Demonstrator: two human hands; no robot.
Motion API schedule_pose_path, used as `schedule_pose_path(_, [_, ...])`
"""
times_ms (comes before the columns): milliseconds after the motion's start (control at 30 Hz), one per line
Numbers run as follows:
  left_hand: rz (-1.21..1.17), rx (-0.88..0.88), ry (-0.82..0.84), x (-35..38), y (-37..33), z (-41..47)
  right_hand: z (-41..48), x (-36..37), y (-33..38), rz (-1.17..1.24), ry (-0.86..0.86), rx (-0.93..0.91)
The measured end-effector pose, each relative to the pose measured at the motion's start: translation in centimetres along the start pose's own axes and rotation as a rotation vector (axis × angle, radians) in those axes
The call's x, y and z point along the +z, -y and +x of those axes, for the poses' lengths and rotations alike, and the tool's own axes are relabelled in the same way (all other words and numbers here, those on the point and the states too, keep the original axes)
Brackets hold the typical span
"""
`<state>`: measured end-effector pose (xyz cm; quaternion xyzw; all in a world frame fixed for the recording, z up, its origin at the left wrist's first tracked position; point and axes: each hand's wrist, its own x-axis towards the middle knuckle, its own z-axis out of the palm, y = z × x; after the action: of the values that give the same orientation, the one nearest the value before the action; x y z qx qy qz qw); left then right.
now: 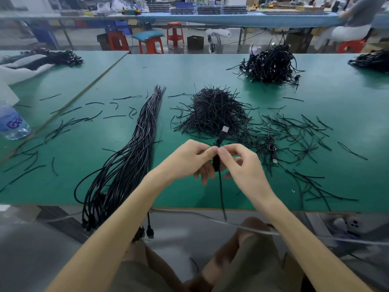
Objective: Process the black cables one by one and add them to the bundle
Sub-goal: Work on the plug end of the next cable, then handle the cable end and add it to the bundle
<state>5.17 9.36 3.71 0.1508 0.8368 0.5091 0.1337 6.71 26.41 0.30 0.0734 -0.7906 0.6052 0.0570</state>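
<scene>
Both hands are up over the near edge of the green worktop (189, 70) and pressed close together. The left hand (189, 159) and the right hand (242, 163) each pinch the same coiled black cable (216, 165), thumb and forefinger tips meeting at the top of the coil. Its USB plug (224, 130) stands up above the fingers and a loose tail hangs down past the worktop's edge. By the look of the grip, the step in hand is working the wire tie off this coil, though the tie itself is too small to make out between the fingertips. The bundle (134, 148) of straightened cables lies to the left, running from a bound far end to plugs that droop over the near edge. A heap of loose ties (214, 112) sits just beyond the hands, and more are strewn about. Another coiled cable (270, 144) waits to the right, and a large tangle of them (271, 64) lies far back. The next move likely calls for freeing the tie, dropping it, shaking the coil out straight, and laying the cable along the bundle with its plugs matched.
</scene>
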Motion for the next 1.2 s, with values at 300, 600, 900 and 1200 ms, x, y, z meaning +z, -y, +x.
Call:
schedule_pose_path(300, [0.084,-0.078,-0.155,-0.8,1.6,0.5,1.5,-2.9,-0.5,0.131,-0.021,0.137])
schedule_pose_path(600, [0.927,-0.459,-0.546,-5.3,6.9,-0.1,7.2,-9.1,-4.3,-0.284,-0.263,0.268])
schedule_pose_path(900, [0.908,-0.484,-0.64,-7.5,8.6,-0.7,6.4,-8.1,-6.6,-0.68,-0.279,0.228])
schedule_pose_path(1200, [0.686,-0.452,-0.673,-8.2,7.8,-0.6,4.5,-5.7,-5.9,-0.885,-0.36,-0.069])
